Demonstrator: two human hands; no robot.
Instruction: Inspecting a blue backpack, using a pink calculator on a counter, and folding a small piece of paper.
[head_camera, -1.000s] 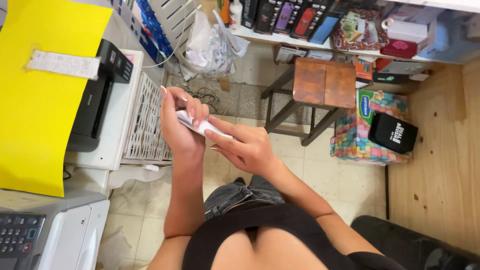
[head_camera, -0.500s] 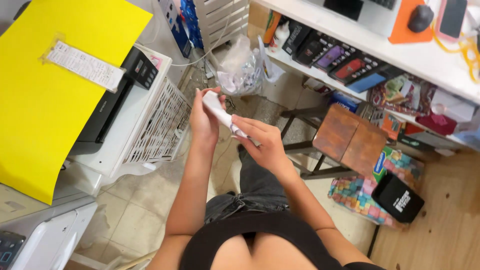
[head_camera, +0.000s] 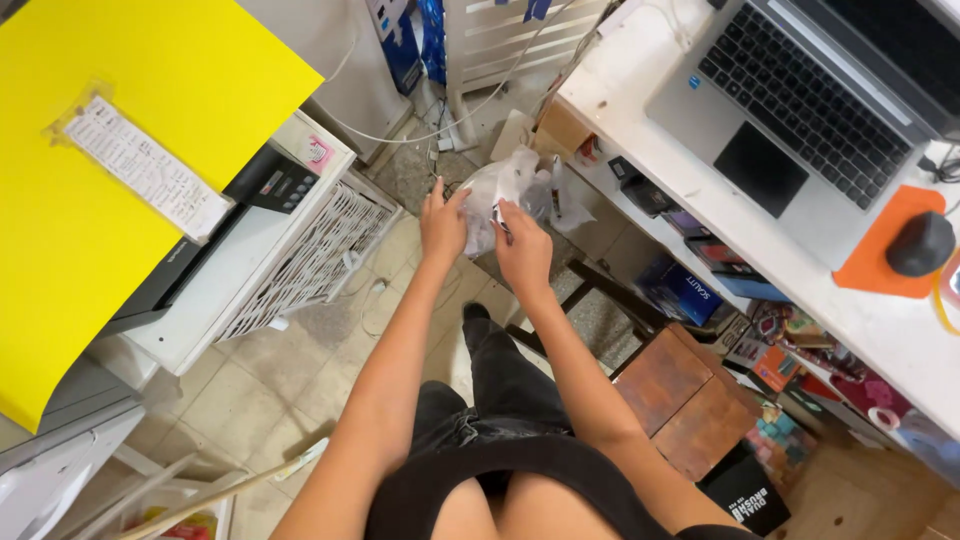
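Both my arms are stretched out in front of me, over the tiled floor. My left hand (head_camera: 441, 224) has its fingers curled onto the near edge of a crumpled clear plastic bag (head_camera: 510, 185), which hangs just below the end of the white desk (head_camera: 640, 130). My right hand (head_camera: 522, 250) is closed around a small white oblong object (head_camera: 499, 220), with only its tip showing between thumb and fingers, and the hand presses against the bag's side. What the bag contains I cannot tell through the wrinkled film.

On the desk to my right sits an open silver laptop (head_camera: 800, 110), and further along a black computer mouse (head_camera: 920, 243) rests on an orange mouse pad (head_camera: 880, 250). Under the desk a shelf holds boxes and packets. A brown wooden stool (head_camera: 685, 395) stands beside my right leg. To my left, a large sheet of yellow card (head_camera: 110, 170) lies over a black-and-white printer (head_camera: 250, 250), next to a white lattice-sided basket (head_camera: 310, 260).
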